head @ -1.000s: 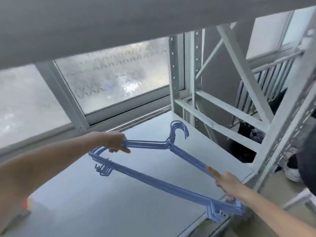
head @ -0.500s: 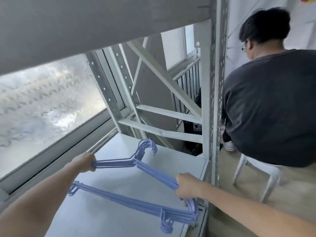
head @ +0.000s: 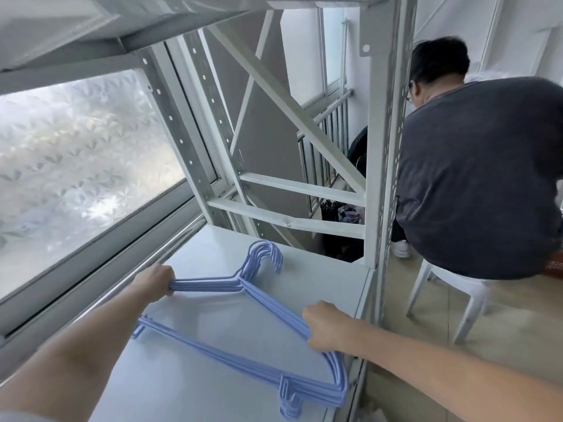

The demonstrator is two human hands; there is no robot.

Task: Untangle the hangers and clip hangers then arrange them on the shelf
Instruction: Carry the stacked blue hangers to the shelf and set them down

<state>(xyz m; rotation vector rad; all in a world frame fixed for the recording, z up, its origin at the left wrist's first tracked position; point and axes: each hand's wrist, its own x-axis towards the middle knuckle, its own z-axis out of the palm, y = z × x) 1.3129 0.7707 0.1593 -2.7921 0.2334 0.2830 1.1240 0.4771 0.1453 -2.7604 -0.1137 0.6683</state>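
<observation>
A stack of several blue hangers [head: 231,357] lies flat and aligned on the white shelf board [head: 189,391], hooks pointing away toward the rack's far end. My left hand [head: 155,283] is closed around the stack's left shoulder arms. My right hand [head: 324,327] is closed around the right shoulder arms near the shelf's right edge. The stack's bottom bars run from the lower left to the notched corner at the lower right.
A white metal rack post [head: 385,178] stands right of the hangers, with diagonal braces [head: 283,95] behind. A frosted window [head: 76,153] runs along the left. A person in a dark shirt [head: 475,178] sits on a white stool [head: 457,287] on the right.
The stack of hangers has come down from mid-air onto the shelf board, toward the shelf's right end. My view has swung right, bringing the seated person into sight.
</observation>
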